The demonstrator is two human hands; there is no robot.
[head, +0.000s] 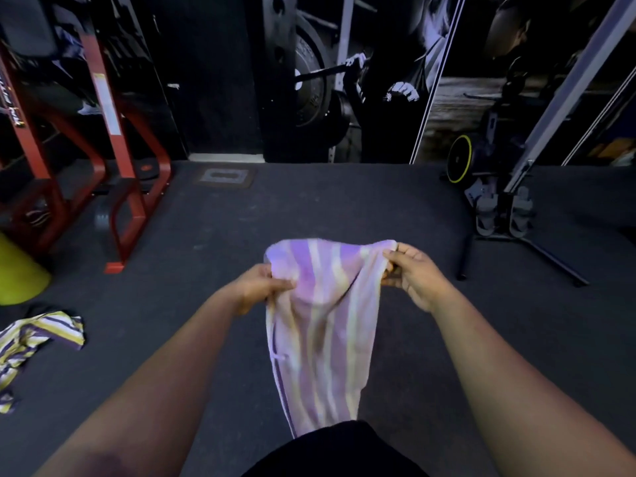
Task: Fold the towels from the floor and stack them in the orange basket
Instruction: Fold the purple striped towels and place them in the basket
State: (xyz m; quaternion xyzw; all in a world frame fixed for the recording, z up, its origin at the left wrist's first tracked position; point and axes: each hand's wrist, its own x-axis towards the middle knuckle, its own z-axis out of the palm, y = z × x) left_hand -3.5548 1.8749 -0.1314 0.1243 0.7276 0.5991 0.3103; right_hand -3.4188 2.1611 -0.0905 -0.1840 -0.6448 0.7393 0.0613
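Observation:
A purple towel with pale yellow stripes (323, 332) hangs in front of me, above the dark floor. My left hand (261, 287) grips its upper left edge. My right hand (413, 270) pinches its upper right corner. The top edge sags between the two hands and the rest drops down toward my legs. A second striped towel (38, 335), purple, yellow and white, lies crumpled on the floor at the far left. No orange basket is in view.
A red metal gym frame (113, 139) stands at the back left, with a yellow-green object (20, 273) in front of it. A machine with grey pedals and a black floor stand (506, 208) sits at the right. Dark carpet (309, 201) stretches ahead.

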